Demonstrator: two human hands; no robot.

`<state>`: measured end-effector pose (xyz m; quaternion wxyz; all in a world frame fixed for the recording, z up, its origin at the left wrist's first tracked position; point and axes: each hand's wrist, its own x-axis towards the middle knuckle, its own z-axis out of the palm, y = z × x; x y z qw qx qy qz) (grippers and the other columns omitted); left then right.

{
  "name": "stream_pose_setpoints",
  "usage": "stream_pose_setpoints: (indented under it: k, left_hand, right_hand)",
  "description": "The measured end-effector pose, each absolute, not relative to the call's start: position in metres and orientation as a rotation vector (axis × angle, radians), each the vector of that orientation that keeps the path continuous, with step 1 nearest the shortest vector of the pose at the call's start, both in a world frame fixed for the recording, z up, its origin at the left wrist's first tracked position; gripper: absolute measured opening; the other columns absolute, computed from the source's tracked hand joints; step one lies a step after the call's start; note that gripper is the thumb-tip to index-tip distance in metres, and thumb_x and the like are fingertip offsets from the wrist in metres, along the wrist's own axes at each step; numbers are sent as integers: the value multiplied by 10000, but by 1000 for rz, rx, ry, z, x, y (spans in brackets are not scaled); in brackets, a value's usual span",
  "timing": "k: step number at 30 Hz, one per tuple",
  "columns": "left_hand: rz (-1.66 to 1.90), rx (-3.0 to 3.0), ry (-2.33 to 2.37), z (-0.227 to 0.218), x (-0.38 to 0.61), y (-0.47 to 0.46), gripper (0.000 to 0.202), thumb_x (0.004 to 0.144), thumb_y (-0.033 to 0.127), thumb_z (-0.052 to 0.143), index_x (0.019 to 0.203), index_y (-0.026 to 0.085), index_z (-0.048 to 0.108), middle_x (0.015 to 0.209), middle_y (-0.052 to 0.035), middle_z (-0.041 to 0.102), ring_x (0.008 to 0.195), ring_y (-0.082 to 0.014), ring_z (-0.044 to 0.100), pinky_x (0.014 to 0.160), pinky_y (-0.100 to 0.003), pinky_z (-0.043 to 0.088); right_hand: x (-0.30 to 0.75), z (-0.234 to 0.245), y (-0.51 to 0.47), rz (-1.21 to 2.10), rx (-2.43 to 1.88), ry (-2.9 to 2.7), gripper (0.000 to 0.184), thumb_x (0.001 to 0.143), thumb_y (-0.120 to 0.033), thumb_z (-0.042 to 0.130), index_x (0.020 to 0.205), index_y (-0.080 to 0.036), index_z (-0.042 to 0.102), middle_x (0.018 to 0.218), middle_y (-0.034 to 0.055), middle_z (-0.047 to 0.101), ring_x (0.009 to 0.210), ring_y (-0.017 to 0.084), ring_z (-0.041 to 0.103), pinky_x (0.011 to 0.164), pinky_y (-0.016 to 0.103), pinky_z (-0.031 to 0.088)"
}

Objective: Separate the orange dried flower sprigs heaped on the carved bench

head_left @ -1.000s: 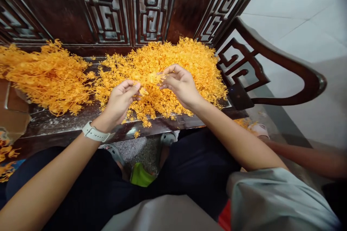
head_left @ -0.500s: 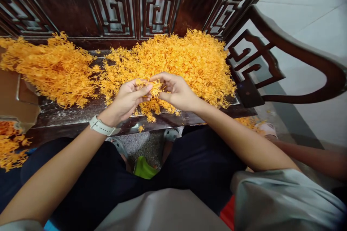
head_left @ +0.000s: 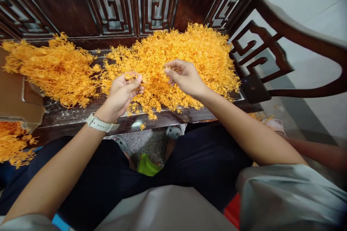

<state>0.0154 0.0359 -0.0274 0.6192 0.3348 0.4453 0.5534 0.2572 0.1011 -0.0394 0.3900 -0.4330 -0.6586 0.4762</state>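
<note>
My left hand (head_left: 121, 92), with a pale watch strap on its wrist, pinches a small spidery orange plastic piece (head_left: 132, 76) between thumb and fingers. To its right, my right hand (head_left: 187, 75) hovers over a large heap of loose orange pieces (head_left: 206, 54). Its thumb and fingertips are drawn together; whatever is between them is too small to make out. The two hands are apart. Another orange pile (head_left: 54, 72), its pieces looking tangled and longer, lies to the left on the dark wooden bench (head_left: 78, 119).
A carved bench back (head_left: 116, 7) rises behind the heaps, and a curved armrest (head_left: 300, 25) bounds the right. Cardboard (head_left: 16, 94) is at left, above more orange pieces (head_left: 16, 144). Another person's arm (head_left: 320, 153) shows at right. Something bright green (head_left: 146, 166) lies between my feet.
My hands were together at a small clump of orange pieces; now they are apart. The right hand has moved right and up over the heap, the left slightly left.
</note>
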Motion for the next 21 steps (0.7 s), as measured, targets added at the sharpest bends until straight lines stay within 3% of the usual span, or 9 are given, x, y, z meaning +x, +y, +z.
stream_pose_setpoints:
  k: [3,5,8,11,14,17,21]
  left_hand:
    - [1261,807,1027,-27,21,33,315,743,184,965,933,168,715,839,-15,722,662,-91,663,650,-221,584]
    - [1250,841,1023,-27,24,31,316,721,195,976,919,167,731,885,-24,743,673,-85,662,643,-213,577]
    - [1246,884,1030,-27,25,31,344,684,229,1006,901,167,745,898,-27,755,688,-86,666,641,-211,573]
    - [1245,898,1043,-28,25,29,350,684,272,1015,882,162,748,861,-26,754,670,-88,664,631,-213,560]
    - [1243,879,1060,-30,30,24,288,728,253,979,829,160,725,770,-16,728,625,-87,638,609,-214,527]
    - [1263,777,1081,-35,35,25,197,773,98,863,749,158,677,693,-5,678,604,-85,599,587,-209,488]
    - [1347,493,1247,-42,25,42,271,820,-20,683,673,172,561,674,13,614,545,-65,530,529,-209,407]
  right_hand:
    - [261,-50,107,997,-1076,-1774,656,932,-636,769,1422,-249,568,1167,95,616,828,179,625,695,342,563]
    - [260,-50,104,865,-1060,-1820,759,903,-707,774,1488,-280,544,1330,125,589,980,219,634,779,370,583]
    - [251,-39,91,838,-1004,-1852,664,922,-739,734,1349,-237,654,1329,130,620,1065,231,623,849,372,566]
    - [239,-27,76,1030,-891,-1934,526,995,-705,662,1027,-180,700,924,45,658,797,154,569,717,297,481]
    - [230,-18,62,1084,-796,-2066,525,1044,-634,634,788,-178,594,675,-35,488,631,112,416,621,275,346]
    - [219,-3,40,992,-648,-2200,436,1107,-457,583,776,-177,548,700,-32,498,655,109,418,670,277,347]
    - [207,31,0,1367,-118,-2436,321,1144,-323,536,893,-158,651,854,37,669,793,130,585,782,275,468]
